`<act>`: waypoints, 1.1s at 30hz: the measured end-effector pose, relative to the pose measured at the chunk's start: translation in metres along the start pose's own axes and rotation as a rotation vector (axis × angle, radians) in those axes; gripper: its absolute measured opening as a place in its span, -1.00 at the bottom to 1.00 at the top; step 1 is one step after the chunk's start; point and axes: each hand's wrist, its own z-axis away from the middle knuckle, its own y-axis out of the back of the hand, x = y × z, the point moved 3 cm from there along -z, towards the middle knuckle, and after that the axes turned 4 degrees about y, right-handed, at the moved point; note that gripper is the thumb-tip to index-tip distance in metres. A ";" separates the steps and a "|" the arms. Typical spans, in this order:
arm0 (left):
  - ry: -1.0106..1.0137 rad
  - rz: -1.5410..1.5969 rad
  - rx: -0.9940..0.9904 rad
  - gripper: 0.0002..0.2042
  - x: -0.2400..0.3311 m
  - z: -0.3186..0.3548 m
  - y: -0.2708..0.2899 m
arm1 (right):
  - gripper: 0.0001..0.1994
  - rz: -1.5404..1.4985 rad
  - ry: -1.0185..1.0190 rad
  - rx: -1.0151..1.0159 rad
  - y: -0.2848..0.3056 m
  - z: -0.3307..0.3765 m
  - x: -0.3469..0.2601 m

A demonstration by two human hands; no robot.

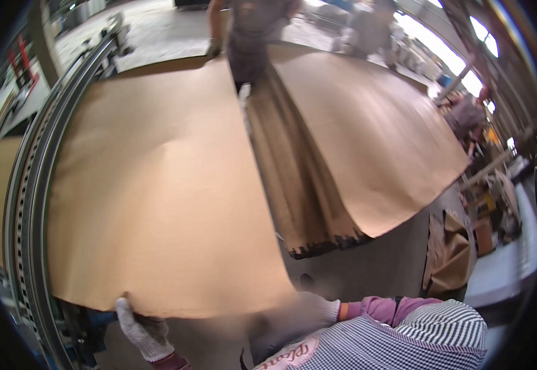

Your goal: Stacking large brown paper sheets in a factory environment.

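In a workshop, a large brown sheet [157, 185] lies over a metal frame [31, 203]. Its near edge is gripped by the gloved left hand [142, 330]; the right hand [308, 308] is blurred, perhaps closed beneath. The edge should be held level with the co-worker's hand [214, 48].

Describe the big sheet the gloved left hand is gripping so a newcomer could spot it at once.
Start at the curved grey metal roller rail on the left. Just right of it lies a wide, thin tan sheet, whose near edge the left hand in a white knit glove grips. Unlike the stack of sheets beside it, it is a single flat layer, and a co-worker's gloved hand holds its far edge.
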 end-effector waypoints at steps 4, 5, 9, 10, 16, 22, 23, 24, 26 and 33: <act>0.117 -0.167 -0.217 -0.57 -0.032 0.049 -0.066 | -0.66 0.133 0.241 0.078 0.071 0.050 -0.060; 0.171 -0.278 -0.260 -0.61 -0.046 0.064 -0.085 | -0.66 0.129 0.154 0.080 0.087 0.061 -0.056; 0.202 -0.173 -0.402 -0.66 -0.049 0.083 -0.086 | -0.54 0.692 0.708 0.491 0.193 0.112 -0.041; 0.133 -0.091 -0.212 -0.65 -0.063 0.122 -0.135 | -0.46 0.866 0.683 0.610 0.221 0.119 -0.030; -0.107 -0.287 -0.260 -0.66 -0.077 0.137 -0.174 | -0.50 1.217 0.426 0.128 0.276 0.086 0.094; -0.065 -0.144 -0.368 -0.67 -0.126 0.200 -0.208 | -0.48 1.177 0.557 -0.210 0.279 0.079 0.125; -0.052 -0.135 -0.391 -0.68 -0.135 0.214 -0.212 | -0.44 0.854 0.466 -0.205 0.274 0.090 0.096; 0.039 -0.054 -0.516 -0.68 -0.136 0.216 -0.204 | -0.39 0.533 0.370 -0.203 0.265 0.107 0.061; 0.020 -0.050 -0.495 -0.68 -0.152 0.236 -0.211 | -0.30 -0.088 0.393 -0.279 0.238 0.115 0.047; -0.458 -1.276 -0.328 -0.70 -0.234 0.295 -0.225 | -0.61 -0.272 0.700 -0.056 0.246 0.176 -0.042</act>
